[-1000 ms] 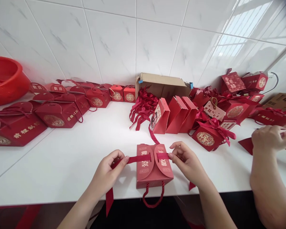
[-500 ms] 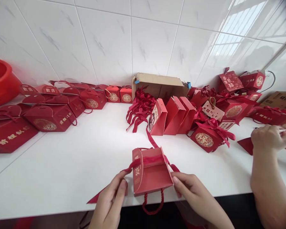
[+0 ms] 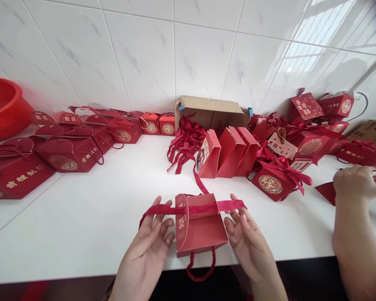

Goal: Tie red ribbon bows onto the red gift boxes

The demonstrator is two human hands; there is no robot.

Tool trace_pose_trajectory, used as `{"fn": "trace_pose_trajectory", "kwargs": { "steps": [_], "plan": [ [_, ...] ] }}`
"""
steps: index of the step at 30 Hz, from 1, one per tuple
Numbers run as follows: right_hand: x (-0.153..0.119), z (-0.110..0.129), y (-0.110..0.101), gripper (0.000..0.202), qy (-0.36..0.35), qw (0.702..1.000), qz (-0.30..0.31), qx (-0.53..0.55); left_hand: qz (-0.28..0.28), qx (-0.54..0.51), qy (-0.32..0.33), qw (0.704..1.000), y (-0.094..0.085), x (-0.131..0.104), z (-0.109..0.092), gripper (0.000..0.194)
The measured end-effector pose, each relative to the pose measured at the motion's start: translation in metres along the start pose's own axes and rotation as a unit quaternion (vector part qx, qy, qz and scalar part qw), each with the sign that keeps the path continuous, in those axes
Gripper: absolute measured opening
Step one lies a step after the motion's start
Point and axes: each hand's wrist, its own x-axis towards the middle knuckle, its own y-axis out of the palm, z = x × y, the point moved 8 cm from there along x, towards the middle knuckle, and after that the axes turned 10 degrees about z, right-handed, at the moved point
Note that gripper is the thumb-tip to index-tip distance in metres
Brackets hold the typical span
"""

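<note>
A red paper gift box (image 3: 205, 230) lies on the white table before me, its open side facing up. One red rope handle (image 3: 201, 278) hangs over the table's front edge. A dark red ribbon (image 3: 202, 207) runs across the box and sticks out on both sides. My left hand (image 3: 150, 242) is palm up at the box's left, fingers apart, with the ribbon's left end draped over them. On the other side, my right hand (image 3: 246, 234) has its fingers spread under the ribbon's right end. Neither hand is closed on the ribbon.
Behind the box, a pile of ribbons (image 3: 188, 138) spills from a cardboard box (image 3: 213, 104). Several red boxes (image 3: 228, 154) stand beside it. Finished-looking boxes (image 3: 72, 154) line the left, near a red basin (image 3: 6, 108). Another person's hand (image 3: 357, 184) works at the right.
Both my hands have turned palm up and their fingers have spread. The ribbon ends have been raised and drawn out sideways. The box has stayed nearly in place.
</note>
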Motion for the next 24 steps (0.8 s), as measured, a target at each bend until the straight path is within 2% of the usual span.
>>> {"fn": "trace_pose_trajectory", "kwargs": {
  "steps": [3,6,9,11,15,20,24],
  "plan": [
    [0.003,0.005,-0.001,0.033,-0.020,0.996,-0.029,0.080,-0.025,-0.060,-0.007,0.998,-0.001,0.000,-0.001,0.044],
    [0.004,0.012,-0.006,0.029,-0.038,0.994,-0.063,0.086,-0.027,-0.067,0.007,0.997,0.002,0.001,-0.010,0.035],
    [0.004,0.025,-0.010,0.020,-0.071,0.993,-0.086,0.049,-0.037,-0.009,0.041,0.998,0.003,0.003,-0.026,0.032],
    [0.005,0.035,-0.011,0.014,-0.096,0.991,-0.091,0.016,-0.048,0.062,0.099,0.992,0.004,0.002,-0.043,0.029],
    [0.006,0.058,-0.005,0.010,-0.159,0.979,-0.095,-0.082,-0.063,0.190,0.233,0.952,0.014,-0.007,-0.074,0.017],
    [0.005,0.096,0.017,0.009,-0.276,0.941,-0.076,-0.179,-0.090,0.278,0.325,0.899,0.036,-0.017,-0.102,0.018],
    [0.014,0.118,0.046,0.015,-0.315,0.913,-0.018,-0.259,-0.060,0.390,0.374,0.839,0.065,-0.020,-0.127,0.013]
  ]
}}
